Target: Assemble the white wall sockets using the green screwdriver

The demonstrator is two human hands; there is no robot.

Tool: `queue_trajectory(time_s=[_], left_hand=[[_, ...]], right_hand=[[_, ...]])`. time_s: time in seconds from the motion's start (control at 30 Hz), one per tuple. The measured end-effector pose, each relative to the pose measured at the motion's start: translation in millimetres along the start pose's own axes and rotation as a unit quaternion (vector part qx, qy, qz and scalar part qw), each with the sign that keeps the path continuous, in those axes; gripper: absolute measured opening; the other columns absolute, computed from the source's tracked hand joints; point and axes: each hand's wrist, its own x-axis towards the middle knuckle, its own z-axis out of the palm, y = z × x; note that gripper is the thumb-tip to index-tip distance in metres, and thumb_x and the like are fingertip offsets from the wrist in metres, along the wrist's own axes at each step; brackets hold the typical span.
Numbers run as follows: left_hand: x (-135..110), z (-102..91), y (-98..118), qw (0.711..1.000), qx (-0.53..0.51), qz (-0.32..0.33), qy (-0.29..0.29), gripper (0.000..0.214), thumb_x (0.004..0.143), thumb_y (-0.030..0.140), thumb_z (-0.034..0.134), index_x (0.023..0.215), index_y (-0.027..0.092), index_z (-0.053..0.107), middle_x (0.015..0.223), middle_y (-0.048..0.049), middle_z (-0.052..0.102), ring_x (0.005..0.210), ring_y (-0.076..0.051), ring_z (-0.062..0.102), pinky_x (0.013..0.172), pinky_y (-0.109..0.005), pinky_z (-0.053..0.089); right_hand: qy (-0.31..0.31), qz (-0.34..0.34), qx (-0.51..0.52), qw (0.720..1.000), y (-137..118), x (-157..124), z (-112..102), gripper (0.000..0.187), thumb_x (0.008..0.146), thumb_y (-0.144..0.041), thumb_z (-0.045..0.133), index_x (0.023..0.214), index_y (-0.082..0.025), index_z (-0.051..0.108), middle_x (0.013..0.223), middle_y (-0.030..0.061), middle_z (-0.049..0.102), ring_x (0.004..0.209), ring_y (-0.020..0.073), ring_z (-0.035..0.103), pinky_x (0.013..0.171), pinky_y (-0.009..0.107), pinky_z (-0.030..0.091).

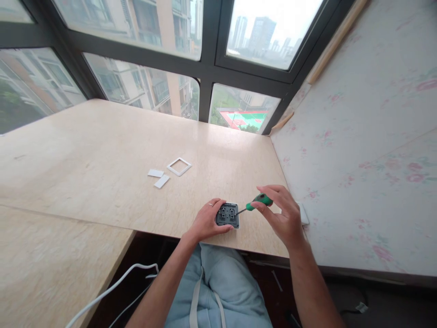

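Note:
My left hand [209,219] grips a wall switch module [227,219] by its left side, near the counter's front edge. The module has a dark grey face with two black mechanisms and a pale rim. In my right hand [282,212] is a screwdriver [259,201] with a green and black handle, pinched between thumb and fingers. Its metal shaft slants down to the left, and the tip meets the module's right side. Beyond my left hand lie a white square frame [170,167] and two white switch rockers, one of them a small rectangular plate [161,181].
The beige marbled counter [102,150] runs up to dark-framed windows. A floral-papered wall [368,159] closes off the right, with a white wall plate [303,214] partly behind my right hand. A white cable [112,287] hangs at lower left, by the counter's gap.

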Motion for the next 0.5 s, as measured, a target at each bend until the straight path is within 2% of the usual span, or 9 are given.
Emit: queue_trajectory(time_s=[0.07,0.13,0.23,0.3,0.37,0.5], left_hand=[[0.0,-0.1,0.1,1.000,0.002,0.000,0.002,0.077,0.070,0.051,0.078,0.134,0.024,0.047,0.133,-0.0113,0.054,0.123,-0.031,0.053,0.105,-0.045,0.043],[-0.2,-0.4,0.5,1.000,0.003,0.001,0.002,0.076,0.070,0.051,0.078,0.134,0.024,0.047,0.132,-0.0110,0.054,0.122,-0.031,0.053,0.104,-0.044,0.043],[-0.4,-0.8,1.0,1.000,0.005,0.001,0.001,0.076,0.070,0.051,0.078,0.133,0.023,0.047,0.132,-0.0110,0.054,0.120,-0.030,0.054,0.103,-0.044,0.044],[-0.5,-0.8,1.1,1.000,0.005,0.000,0.000,0.076,0.070,0.051,0.078,0.133,0.023,0.046,0.132,-0.0111,0.054,0.120,-0.030,0.055,0.103,-0.044,0.045],[-0.4,-0.8,1.0,1.000,0.005,0.000,-0.001,0.076,0.070,0.052,0.078,0.133,0.023,0.046,0.132,-0.0110,0.054,0.120,-0.030,0.055,0.103,-0.044,0.044],[-0.4,-0.8,1.0,1.000,0.008,-0.002,-0.004,0.077,0.070,0.052,0.078,0.133,0.023,0.046,0.133,-0.0113,0.053,0.119,-0.030,0.055,0.102,-0.044,0.045]], right_hand=[[-0.002,-0.004,-0.008,1.000,0.9,0.9,1.1,0.038,0.087,-0.027,0.069,0.125,-0.030,0.064,0.102,0.0074,0.065,0.084,0.0204,0.066,0.074,0.040,0.059],[-0.020,0.002,0.011,1.000,0.4,0.7,0.4,0.038,0.094,-0.027,0.058,0.132,-0.029,0.059,0.117,0.0104,0.063,0.105,0.0248,0.064,0.089,0.047,0.056],[-0.071,0.029,0.077,0.994,-1.4,-1.6,-3.7,0.042,0.100,-0.024,0.041,0.141,-0.030,0.049,0.141,0.0090,0.053,0.132,0.0270,0.049,0.108,0.054,0.043],[-0.106,0.049,0.113,0.987,-2.0,-2.9,-6.8,0.044,0.101,-0.024,0.039,0.143,-0.031,0.045,0.141,0.0075,0.055,0.130,0.0260,0.052,0.108,0.055,0.043],[-0.112,0.048,0.115,0.986,-1.4,-2.9,-8.3,0.043,0.100,-0.023,0.044,0.141,-0.032,0.048,0.134,0.0070,0.060,0.119,0.0245,0.061,0.102,0.052,0.049],[-0.047,-0.006,0.029,0.998,3.2,1.1,-4.5,0.035,0.093,-0.023,0.060,0.127,-0.030,0.061,0.105,0.0067,0.066,0.092,0.0205,0.066,0.079,0.040,0.058]])
